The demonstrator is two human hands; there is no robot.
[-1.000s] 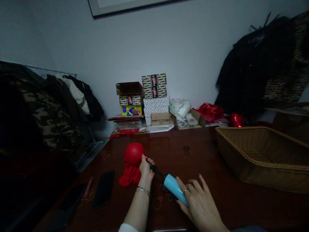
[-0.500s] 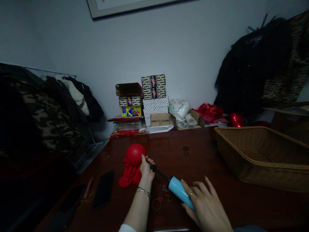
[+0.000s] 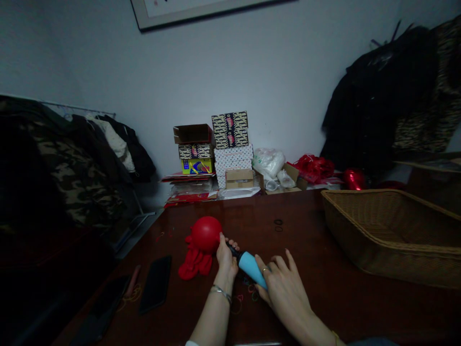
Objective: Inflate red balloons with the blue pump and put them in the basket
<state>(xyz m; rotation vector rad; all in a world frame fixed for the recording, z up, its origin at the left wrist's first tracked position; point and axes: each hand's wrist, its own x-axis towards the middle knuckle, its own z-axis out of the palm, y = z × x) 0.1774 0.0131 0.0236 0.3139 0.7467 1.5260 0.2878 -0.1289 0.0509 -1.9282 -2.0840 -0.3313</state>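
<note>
My left hand [image 3: 227, 254] is closed around the black nozzle end of a hand pump, with the neck of a red balloon [image 3: 207, 234] held there too. The balloon is round and partly inflated. My right hand [image 3: 284, 283] grips the light blue barrel [image 3: 253, 270] of the balloon pump, its thumb below and some fingers raised. The barrel sits close to my left hand, so little of the black rod shows. Behind and below the balloon lies a pile of limp red balloons [image 3: 194, 263].
Colourful rubber bands [image 3: 251, 289] lie under the pump, and two dark bands [image 3: 278, 226] farther back. Dark phones, one a flat black phone [image 3: 155, 283], rest at left. A wicker basket [image 3: 360, 240] stands at right. Stacked boxes [image 3: 234, 163] are beyond the table.
The blue barrel has slid toward my left hand, pushed by my right hand, and the black rod is mostly covered. The red balloon looks larger. My left hand has shifted slightly right.
</note>
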